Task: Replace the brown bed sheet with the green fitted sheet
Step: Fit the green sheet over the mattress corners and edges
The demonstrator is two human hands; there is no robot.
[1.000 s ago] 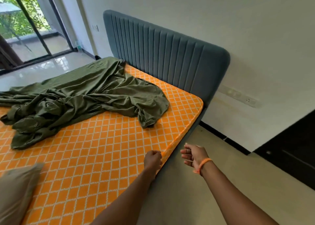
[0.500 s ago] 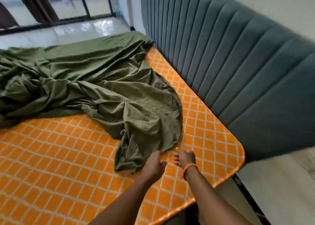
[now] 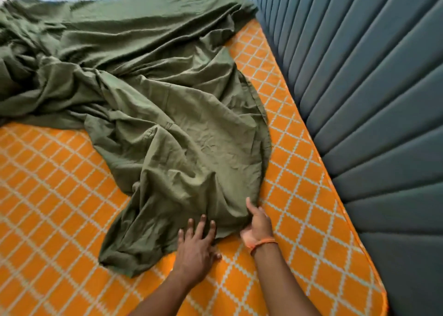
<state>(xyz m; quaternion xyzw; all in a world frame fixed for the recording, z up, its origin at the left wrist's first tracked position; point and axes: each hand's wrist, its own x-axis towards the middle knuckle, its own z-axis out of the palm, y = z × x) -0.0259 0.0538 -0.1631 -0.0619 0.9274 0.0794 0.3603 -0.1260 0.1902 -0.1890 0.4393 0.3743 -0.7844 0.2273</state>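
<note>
Head view: both hands have moved from the mattress edge onto the green sheet, which lies crumpled across the bed. The left hand rests flat, fingers straight; the right hand cups the near fold, grip hidden. Likely gathering a corner to fit. No brown sheet visible.

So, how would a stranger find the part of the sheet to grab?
Look beside the grey headboard, on the orange mattress. The green sheet lies crumpled there; its nearest rounded edge sits between the left hand and the right hand.
</note>
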